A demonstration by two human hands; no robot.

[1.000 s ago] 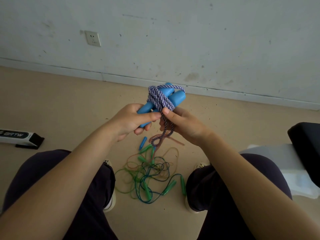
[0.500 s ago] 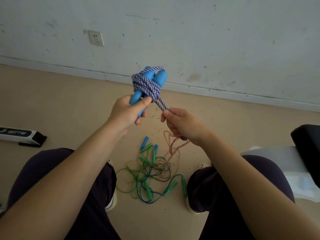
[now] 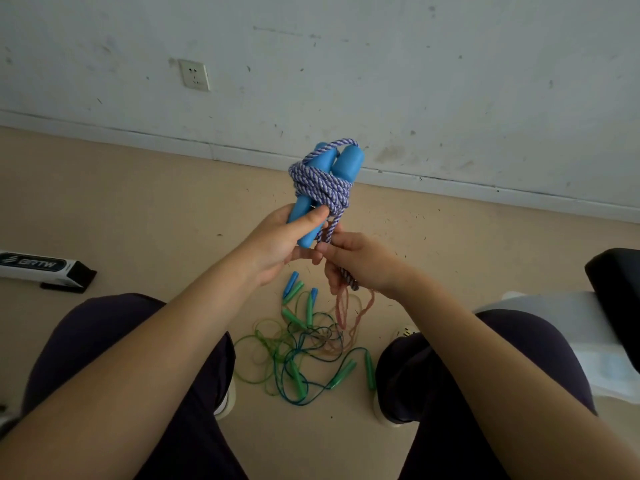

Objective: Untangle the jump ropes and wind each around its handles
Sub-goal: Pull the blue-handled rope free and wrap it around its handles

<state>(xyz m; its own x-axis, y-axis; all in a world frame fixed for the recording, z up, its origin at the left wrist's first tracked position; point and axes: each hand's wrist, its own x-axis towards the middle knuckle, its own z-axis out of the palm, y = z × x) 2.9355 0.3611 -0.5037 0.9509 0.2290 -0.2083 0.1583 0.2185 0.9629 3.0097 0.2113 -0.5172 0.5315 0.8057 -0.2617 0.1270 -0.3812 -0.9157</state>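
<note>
My left hand (image 3: 280,242) grips two blue handles (image 3: 332,171) held side by side and upright, thumb across their lower part. A purple-and-white braided rope (image 3: 320,185) is wound in several turns round their middle, with one loop over the top. My right hand (image 3: 360,263) pinches the rope's loose tail just below the handles; the tail runs through the fist. A thin pinkish rope (image 3: 346,306) hangs beneath that hand. On the floor between my feet lies a tangle of green and blue ropes (image 3: 304,355) with small green and blue handles.
A white-and-black box (image 3: 38,268) lies on the floor at left. At right are a black object (image 3: 616,289) and white plastic sheeting (image 3: 554,313). The wall with a socket (image 3: 194,75) stands close ahead. My knees flank the rope pile.
The wound handles dropped slightly and shifted right toward the centre. My right hand rose and closed in under the handles, shortening the rope tail between the two hands.
</note>
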